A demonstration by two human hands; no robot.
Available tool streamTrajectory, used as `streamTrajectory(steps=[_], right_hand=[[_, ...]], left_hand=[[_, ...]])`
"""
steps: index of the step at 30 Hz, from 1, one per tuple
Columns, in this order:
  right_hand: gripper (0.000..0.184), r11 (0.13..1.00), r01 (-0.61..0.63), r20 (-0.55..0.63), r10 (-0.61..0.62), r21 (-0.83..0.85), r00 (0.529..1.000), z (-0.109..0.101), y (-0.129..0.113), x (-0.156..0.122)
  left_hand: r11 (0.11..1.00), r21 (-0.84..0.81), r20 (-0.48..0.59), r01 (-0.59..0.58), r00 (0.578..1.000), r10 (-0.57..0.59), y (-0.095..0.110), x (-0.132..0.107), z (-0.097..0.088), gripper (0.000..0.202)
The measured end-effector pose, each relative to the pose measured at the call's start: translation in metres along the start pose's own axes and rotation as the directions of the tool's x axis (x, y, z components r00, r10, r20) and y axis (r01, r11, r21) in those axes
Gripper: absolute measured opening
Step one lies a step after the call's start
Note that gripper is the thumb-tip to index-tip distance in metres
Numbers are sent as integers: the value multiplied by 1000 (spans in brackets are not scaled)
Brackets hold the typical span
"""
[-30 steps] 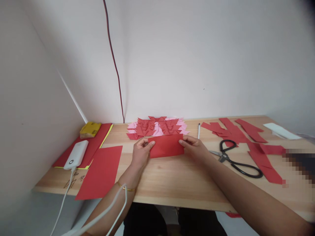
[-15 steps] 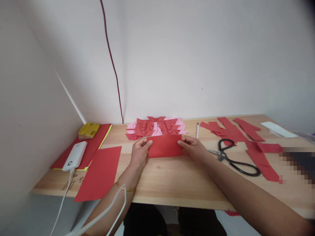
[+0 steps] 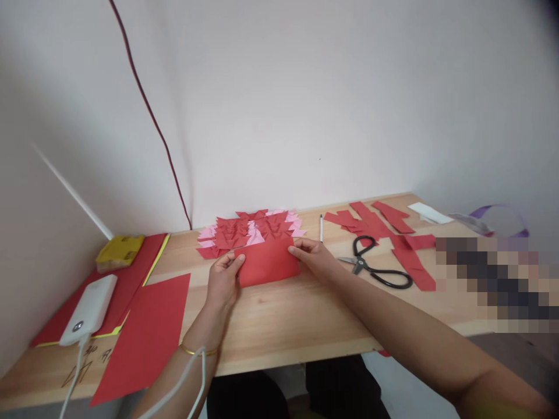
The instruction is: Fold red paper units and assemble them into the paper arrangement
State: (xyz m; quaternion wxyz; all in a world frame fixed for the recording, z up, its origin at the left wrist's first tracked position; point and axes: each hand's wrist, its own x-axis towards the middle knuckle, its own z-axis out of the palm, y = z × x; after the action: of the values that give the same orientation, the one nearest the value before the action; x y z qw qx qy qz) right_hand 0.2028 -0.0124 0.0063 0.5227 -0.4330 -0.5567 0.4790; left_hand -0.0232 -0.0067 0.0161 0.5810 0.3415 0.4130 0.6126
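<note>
A rectangular piece of red paper (image 3: 267, 265) is held up between both hands above the wooden table. My left hand (image 3: 225, 278) pinches its left edge, thumb in front. At the upper right corner my right hand (image 3: 312, 256) pinches the paper the same way; the fingers behind the sheet are hidden. Behind the held paper lie rows of folded red and pink paper pieces (image 3: 236, 231). Black-handled scissors (image 3: 360, 266) rest with blades parted beside my right forearm. A white pen (image 3: 321, 228) lies between the folded pieces and the red scraps.
Red paper scraps (image 3: 371, 224) spread over the right of the table (image 3: 279, 331). A large red sheet (image 3: 148, 331) lies at the left, near a white power bank (image 3: 89, 308) with a cable and a yellow packet (image 3: 120, 251). A white strip (image 3: 430, 213) sits back right.
The camera view has turned to the right, so everything sits further left. Both hands still hold the red paper, now slightly tilted with its right side higher.
</note>
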Motion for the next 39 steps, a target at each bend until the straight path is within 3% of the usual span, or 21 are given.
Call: streamTrajectory(steps=[8,22,34,39], right_hand=[[28,984,54,18,-52,-168,998,-6,7,3],[30,996,1,35,3,-95,999,-4,7,2],[30,997,-71,96,68,29,993,-1,6,-1],[35,997,-43,33,45,-67,998,1,1,-3]], left_hand=[[1000,-1,10,9,1000,-9,-2,1,0,24],[999,31,6,-17,1000,17,-4,0,0,24],[961,215,13,-172,985,173,-5,-1,-7,24],[942,247,62,-226,974,217,-6,-2,-9,23]])
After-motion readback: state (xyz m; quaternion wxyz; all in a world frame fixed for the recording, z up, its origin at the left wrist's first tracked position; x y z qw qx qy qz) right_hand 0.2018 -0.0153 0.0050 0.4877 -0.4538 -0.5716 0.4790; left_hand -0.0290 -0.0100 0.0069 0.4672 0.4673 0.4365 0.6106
